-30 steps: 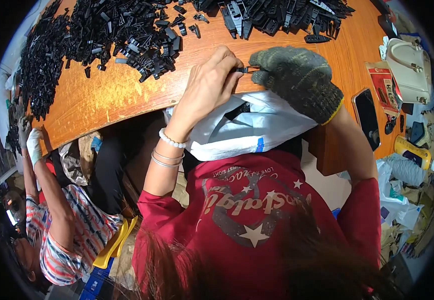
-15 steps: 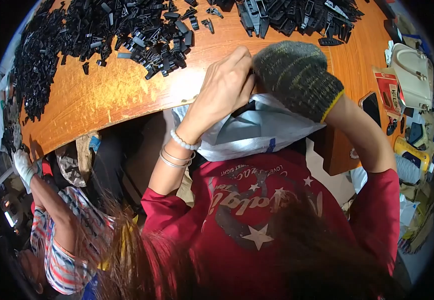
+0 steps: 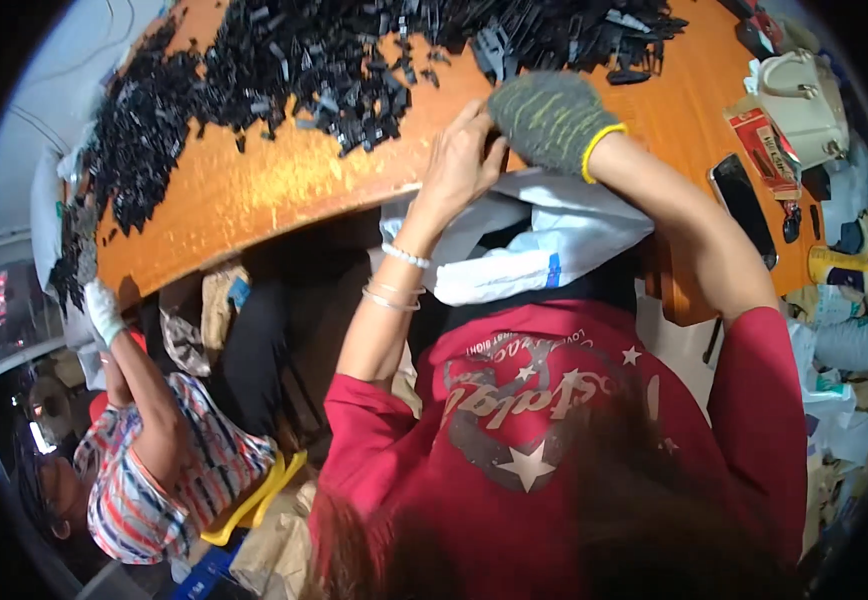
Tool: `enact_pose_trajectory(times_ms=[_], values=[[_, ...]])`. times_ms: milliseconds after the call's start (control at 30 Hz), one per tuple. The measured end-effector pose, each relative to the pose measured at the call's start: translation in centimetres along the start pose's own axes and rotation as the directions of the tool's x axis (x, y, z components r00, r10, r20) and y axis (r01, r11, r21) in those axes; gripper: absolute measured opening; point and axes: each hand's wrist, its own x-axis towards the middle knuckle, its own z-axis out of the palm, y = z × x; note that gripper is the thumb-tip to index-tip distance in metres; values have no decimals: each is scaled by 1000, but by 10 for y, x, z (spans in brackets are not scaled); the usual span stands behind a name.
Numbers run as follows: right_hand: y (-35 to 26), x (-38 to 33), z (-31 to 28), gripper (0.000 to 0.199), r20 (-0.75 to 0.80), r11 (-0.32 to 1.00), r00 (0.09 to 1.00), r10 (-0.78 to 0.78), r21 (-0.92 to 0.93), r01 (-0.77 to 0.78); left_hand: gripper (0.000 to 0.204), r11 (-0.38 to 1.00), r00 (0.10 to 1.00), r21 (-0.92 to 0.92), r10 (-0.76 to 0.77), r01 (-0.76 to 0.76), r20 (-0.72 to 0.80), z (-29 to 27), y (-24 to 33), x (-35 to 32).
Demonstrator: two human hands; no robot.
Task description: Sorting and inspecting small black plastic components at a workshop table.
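Observation:
At the table's near edge, my bare left hand point(image 3: 462, 160) is closed with its fingers bent inward, wearing a beaded bracelet and thin bangles on the wrist. My right hand point(image 3: 554, 122), in a dark grey knitted glove with a yellow cuff, curls against the left one's fingertips. Whatever sits between them is hidden by the fingers and the glove. Just below both hands, a white plastic sack point(image 3: 604, 235) gapes over my lap, dark inside. Beyond them, small black plastic parts point(image 3: 344, 85) lie heaped, with larger long black pieces point(image 3: 574, 40) farther right.
The orange wooden table point(image 3: 254, 190) curves along my front. On its right lie a phone point(image 3: 744, 210), a red box point(image 3: 762, 150) and a pale handbag point(image 3: 802, 105). Left of me, a co-worker in a striped shirt point(image 3: 179, 460) reaches a white-gloved hand point(image 3: 104, 312) to the table edge.
The whole view has tilted and shifted, bringing more of the co-worker into sight. My two hands stay together above the sack, the gloved one turned slightly.

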Motion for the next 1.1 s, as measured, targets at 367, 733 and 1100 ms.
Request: enact_pose_trajectory(times_ms=[367, 733, 1100], values=[[19, -69, 39, 31, -238, 919, 971, -22, 378, 113, 15, 979, 981, -75, -189, 191, 32, -21, 15, -11], [10, -90, 43, 32, -33, 270, 994, 109, 963, 2, 20, 225, 778, -792, -460, 568, 427, -8, 32, -24], [11, -112, 50, 34, 8, 858, 999, -32, 513, 23, 20, 699, 747, -268, -636, 663, 191, -35, 41, -41]])
